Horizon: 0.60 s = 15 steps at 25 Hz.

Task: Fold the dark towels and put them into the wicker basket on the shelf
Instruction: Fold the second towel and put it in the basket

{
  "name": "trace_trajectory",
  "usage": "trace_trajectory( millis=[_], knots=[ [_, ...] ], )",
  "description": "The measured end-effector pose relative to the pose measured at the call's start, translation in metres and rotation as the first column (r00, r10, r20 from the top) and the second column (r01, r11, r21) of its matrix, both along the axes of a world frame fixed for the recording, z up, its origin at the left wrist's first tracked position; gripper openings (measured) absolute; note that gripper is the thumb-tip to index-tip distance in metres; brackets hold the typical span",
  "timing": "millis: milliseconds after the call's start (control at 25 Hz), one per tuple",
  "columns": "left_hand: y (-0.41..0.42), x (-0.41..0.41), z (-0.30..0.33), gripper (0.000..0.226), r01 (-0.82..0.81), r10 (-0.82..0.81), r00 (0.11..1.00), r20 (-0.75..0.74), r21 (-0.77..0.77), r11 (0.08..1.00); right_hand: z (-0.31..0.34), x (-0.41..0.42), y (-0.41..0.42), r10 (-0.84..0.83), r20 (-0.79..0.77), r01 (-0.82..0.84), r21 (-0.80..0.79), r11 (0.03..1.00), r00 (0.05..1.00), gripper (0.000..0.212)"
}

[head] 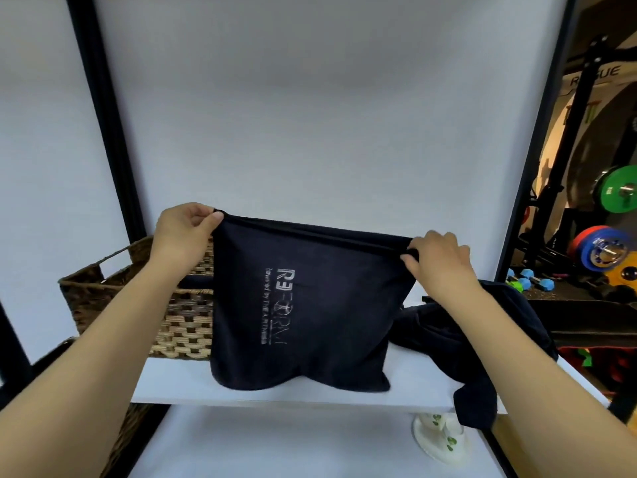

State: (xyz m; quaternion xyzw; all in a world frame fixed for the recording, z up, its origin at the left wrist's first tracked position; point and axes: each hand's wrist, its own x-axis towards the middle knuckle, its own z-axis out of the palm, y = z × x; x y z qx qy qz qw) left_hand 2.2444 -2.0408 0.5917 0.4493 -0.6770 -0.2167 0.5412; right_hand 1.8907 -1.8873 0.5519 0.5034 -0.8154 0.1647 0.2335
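I see a white shelf (310, 396) set in a black frame (103, 108), with a white back panel behind; the shelf's front edge runs across the lower part of the view. A wicker basket (179, 326) sits at the shelf's left end, its right part hidden behind the cloth; something dark lies inside it, though I cannot tell what. A dark towel (310, 305) hangs over the middle of the shelf, doubled over with the fold along the top, its pale printed lettering turned sideways and its bottom edge resting on the shelf near the front edge. At the shelf's right end lies a heap of dark towels (458, 336), unfolded; one part droops over the front edge near the right corner. My left hand (182, 232) pinches the hanging towel's top left corner between thumb and fingers; my right hand (437, 257) grips the top right corner, fingers curled over the fold. Below the shelf, near the right, stands a small white object (444, 443) with green marks. Past the frame on the right I see coloured weight plates (617, 189) and blue dumbbells (525, 281).
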Motion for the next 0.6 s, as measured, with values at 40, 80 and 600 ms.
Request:
trace_trajectory(
  millis=[40, 80, 600],
  knots=[
    [-0.001, -0.001, 0.003, 0.011, -0.018, 0.018, 0.998, 0.059, -0.014, 1.0, 0.011, 0.0, -0.003, -0.032, 0.032, 0.031, 0.016, 0.999, 0.999, 0.033],
    [-0.002, -0.002, 0.007, 0.017, -0.029, 0.032, 0.994, 0.101, -0.028, 0.999, 0.02, 0.0, -0.005, -0.033, 0.052, 0.033, -0.006, 0.999, 0.998, 0.031],
    [0.008, 0.016, 0.046, 0.01, -0.044, 0.052, 0.994, 0.099, -0.088, 0.995, 0.073, -0.008, 0.045, 0.417, 0.528, -0.154, -0.471, 0.869, 0.739, 0.022]
  ],
)
